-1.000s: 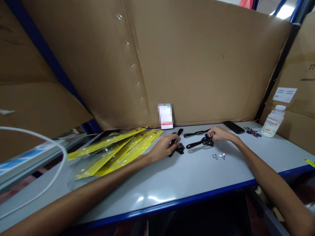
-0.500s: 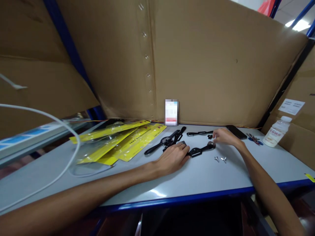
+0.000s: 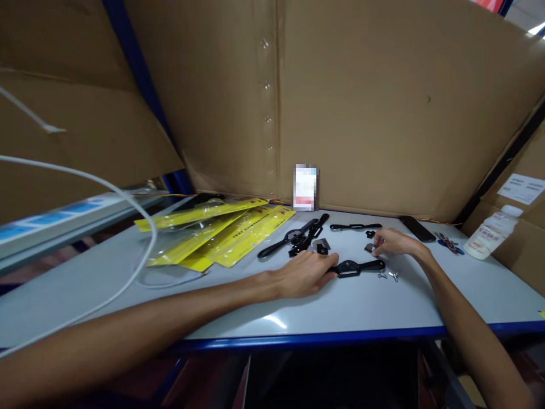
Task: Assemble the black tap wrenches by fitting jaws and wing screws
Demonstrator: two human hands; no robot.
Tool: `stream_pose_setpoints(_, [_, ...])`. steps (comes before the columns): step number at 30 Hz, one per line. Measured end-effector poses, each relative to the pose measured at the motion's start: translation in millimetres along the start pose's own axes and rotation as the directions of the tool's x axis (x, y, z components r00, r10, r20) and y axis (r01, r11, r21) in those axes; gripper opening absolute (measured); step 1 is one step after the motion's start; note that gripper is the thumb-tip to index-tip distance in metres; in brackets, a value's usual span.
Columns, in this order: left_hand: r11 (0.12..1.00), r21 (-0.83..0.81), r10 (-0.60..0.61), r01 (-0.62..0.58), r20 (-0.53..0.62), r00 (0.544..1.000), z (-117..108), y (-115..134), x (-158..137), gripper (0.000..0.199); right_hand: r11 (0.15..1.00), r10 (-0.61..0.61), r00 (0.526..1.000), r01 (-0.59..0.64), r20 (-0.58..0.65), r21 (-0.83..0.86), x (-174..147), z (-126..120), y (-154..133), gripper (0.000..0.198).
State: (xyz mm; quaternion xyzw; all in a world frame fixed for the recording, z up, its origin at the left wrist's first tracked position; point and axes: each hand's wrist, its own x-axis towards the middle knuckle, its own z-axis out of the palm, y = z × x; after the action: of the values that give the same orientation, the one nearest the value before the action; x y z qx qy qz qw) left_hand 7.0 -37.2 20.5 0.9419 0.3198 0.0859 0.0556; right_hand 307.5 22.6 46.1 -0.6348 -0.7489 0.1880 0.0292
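"Blue edging nearest us, then what?"

"The grey tabletop, and on it the left hand, fingers curled round one end of a black tool."

"So which step is this?"

"Handling loose parts, I'd judge: the left steadies the tool, while the right hand, a little farther off, has thumb and fingertips pinched on the edge of a small grey plate. Whether the plate is off the table, I can't tell."

"And the next move calls for?"

"A firm left grip and a light, exact pinch, I'd say; the plate looks thin."

"How does the tool look?"

"Dark and slightly shiny, lying crosswise in front of the person. Its middle is wider, with a slot along the near side, and its free handle points right. Two silvery wing screws lie just beside that end."

"Beyond it?"

"More black tools heaped to the left, another bar-like one behind, then a lit screen upright against the cardboard."
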Motion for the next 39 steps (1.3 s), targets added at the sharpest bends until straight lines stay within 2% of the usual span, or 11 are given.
stream_pose_setpoints(6, [1.000,0.000,0.007,-0.007,-0.017,1.000,2,-3,0,0.012,0.982,-0.081,0.996,0.084,-0.029,0.170,2,5,-8,0.038])
stream_pose_setpoints(10, [1.000,0.016,0.009,-0.009,-0.005,1.000,2,-2,0,0.013,0.945,-0.141,0.987,0.158,-0.080,0.287,-2,4,-21,0.019])
stream_pose_setpoints(12, [1.000,0.019,0.016,-0.016,-0.011,1.000,2,-1,0,0.013,0.922,-0.169,0.980,0.194,-0.104,0.334,-6,3,-29,0.017])
stream_pose_setpoints(14, [1.000,0.010,0.018,-0.018,-0.021,1.000,2,-1,0,0.013,0.880,-0.236,0.969,0.245,-0.073,0.408,-12,3,-38,0.022])
stream_pose_setpoints(18, [1.000,-0.003,0.007,-0.007,-0.033,0.999,2,-2,1,0.014,0.783,-0.400,0.913,0.293,0.083,0.549,-19,6,-52,0.034])
stream_pose_setpoints(22, [1.000,0.000,0.005,-0.005,-0.049,0.999,3,-4,1,0.015,0.766,-0.382,0.922,0.279,0.061,0.579,-18,15,-60,0.029])
stream_pose_setpoints(27, [0.997,-0.002,0.071,-0.071,-0.062,0.996,4,-11,4,0.015,0.737,-0.421,0.906,0.371,-0.046,0.565,-11,24,-63,0.024])
stream_pose_setpoints(32, [0.995,0.004,0.095,-0.095,-0.077,0.992,9,-19,8,0.012,0.753,-0.409,0.908,0.393,-0.093,0.528,-1,31,-57,0.019])
stream_pose_setpoints(39, [0.994,0.023,0.107,-0.106,-0.077,0.991,12,-21,9,0.017,0.791,-0.403,0.915,0.358,-0.017,0.497,-1,34,-56,0.018])
